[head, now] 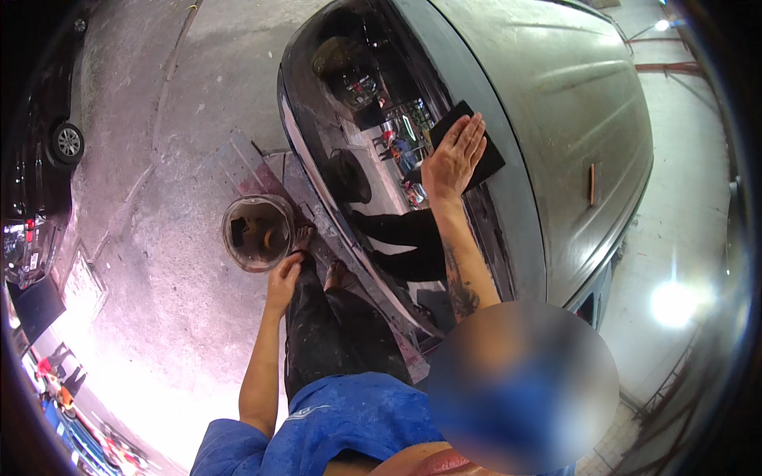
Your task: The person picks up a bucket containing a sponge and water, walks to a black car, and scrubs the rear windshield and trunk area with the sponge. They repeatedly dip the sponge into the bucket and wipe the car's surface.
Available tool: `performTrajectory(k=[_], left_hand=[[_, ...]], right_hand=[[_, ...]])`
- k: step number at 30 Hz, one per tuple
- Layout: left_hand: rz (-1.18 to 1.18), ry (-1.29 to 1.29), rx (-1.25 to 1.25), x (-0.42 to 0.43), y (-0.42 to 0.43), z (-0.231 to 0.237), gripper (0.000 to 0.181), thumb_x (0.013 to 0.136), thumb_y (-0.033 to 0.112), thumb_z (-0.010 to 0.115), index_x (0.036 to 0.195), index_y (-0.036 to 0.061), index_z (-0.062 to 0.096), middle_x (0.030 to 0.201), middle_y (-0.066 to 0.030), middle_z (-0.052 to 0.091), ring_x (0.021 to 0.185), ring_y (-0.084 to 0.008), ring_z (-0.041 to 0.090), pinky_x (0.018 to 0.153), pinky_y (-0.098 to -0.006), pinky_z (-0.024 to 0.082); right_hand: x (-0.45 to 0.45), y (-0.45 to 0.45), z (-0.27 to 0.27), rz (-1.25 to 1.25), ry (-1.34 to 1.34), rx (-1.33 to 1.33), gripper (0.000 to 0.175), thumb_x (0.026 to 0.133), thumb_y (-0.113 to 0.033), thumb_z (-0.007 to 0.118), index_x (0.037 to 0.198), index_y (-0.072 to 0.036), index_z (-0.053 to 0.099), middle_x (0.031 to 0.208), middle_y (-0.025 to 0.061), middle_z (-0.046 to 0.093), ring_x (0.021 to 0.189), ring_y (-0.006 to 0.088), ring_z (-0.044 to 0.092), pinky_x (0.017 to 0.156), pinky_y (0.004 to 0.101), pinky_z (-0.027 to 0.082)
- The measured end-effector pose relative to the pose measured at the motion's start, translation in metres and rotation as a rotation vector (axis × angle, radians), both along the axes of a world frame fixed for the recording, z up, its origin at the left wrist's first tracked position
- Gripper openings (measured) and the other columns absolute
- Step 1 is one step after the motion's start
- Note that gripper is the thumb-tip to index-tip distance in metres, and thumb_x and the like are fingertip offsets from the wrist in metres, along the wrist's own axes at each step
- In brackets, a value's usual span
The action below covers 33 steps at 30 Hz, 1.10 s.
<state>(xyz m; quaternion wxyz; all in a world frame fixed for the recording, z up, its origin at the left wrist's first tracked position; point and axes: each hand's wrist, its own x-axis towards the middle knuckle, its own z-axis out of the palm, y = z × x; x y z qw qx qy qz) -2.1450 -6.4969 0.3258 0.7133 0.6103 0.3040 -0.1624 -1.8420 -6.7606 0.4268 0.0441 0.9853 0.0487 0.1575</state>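
My right hand (455, 157) lies flat on a black sheet, apparently sandpaper (489, 162), pressing it against the grey roof edge (512, 196) of a car, above the dark side window (381, 178). Its fingers point away from me and its thumb is not clearly seen. My left hand (284, 282) hangs low beside my black trousers, fingers loosely curled, with nothing visible in it. Just beyond it stands a round bucket (229, 244) of murky liquid, with a dark piece and an orange-brown item inside. On the dull, matt car roof (571, 119) rests a thin orange-brown strip (592, 184).
My bare feet (334, 275) are on a stained board or plank (262, 172) alongside the car. A black car (38, 119) is parked on the concrete floor (155, 238) at the far left. People (59, 381) are in the distance at lower left. A bright lamp (674, 303) shines at right.
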Motion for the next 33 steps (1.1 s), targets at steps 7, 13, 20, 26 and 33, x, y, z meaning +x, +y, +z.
performTrajectory(k=[7,13,20,26,33], left_hand=[[0.084,0.309,0.035,-0.029,0.029,-0.037,0.035,0.096,0.023,0.06,0.122,-0.0005,0.06,0.11,-0.0055,0.066,0.092,-0.0101,0.057,0.076,-0.024,0.046],[-0.029,0.361,0.001,-0.004,0.03,-0.056,0.038,0.097,0.031,0.058,0.122,0.0021,0.061,0.109,-0.0052,0.066,0.093,-0.0109,0.058,0.073,-0.0234,0.045],[0.055,0.306,-0.001,-0.011,0.054,-0.065,0.038,0.097,0.032,0.056,0.123,0.0048,0.061,0.112,-0.0066,0.066,0.098,-0.0138,0.06,0.074,-0.0288,0.049],[0.062,0.473,0.032,-0.071,0.079,-0.073,0.045,0.096,0.041,0.054,0.125,0.006,0.058,0.114,-0.0095,0.066,0.105,-0.0206,0.061,0.076,-0.0364,0.052],[0.118,0.56,0.054,-0.097,0.084,-0.074,0.04,0.096,0.036,0.054,0.12,0.0063,0.061,0.106,-0.0069,0.067,0.095,-0.0169,0.061,0.069,-0.0327,0.051]], right_hand=[[0.084,0.052,-0.019,-0.003,-0.097,-0.184,0.063,0.089,-0.014,0.044,0.145,0.01,0.027,0.154,0.0282,0.02,0.145,0.041,0.016,0.118,0.0483,0.008],[0.206,0.119,-0.045,0.056,-0.072,-0.066,0.061,0.091,-0.012,0.042,0.145,0.011,0.027,0.155,0.0279,0.019,0.144,0.0419,0.018,0.118,0.0486,0.009],[0.104,0.068,-0.014,0.169,-0.033,-0.039,0.06,0.089,-0.015,0.046,0.142,0.009,0.035,0.152,0.0265,0.029,0.144,0.0395,0.022,0.118,0.0482,0.013],[0.159,0.107,-0.018,0.123,-0.126,-0.08,0.058,0.087,-0.014,0.046,0.139,0.011,0.038,0.15,0.0279,0.03,0.143,0.04,0.024,0.118,0.0477,0.013],[0.171,0.112,-0.003,0.126,0.024,-0.128,0.058,0.088,-0.015,0.047,0.139,0.011,0.039,0.151,0.0274,0.03,0.142,0.0405,0.027,0.117,0.0481,0.017]])
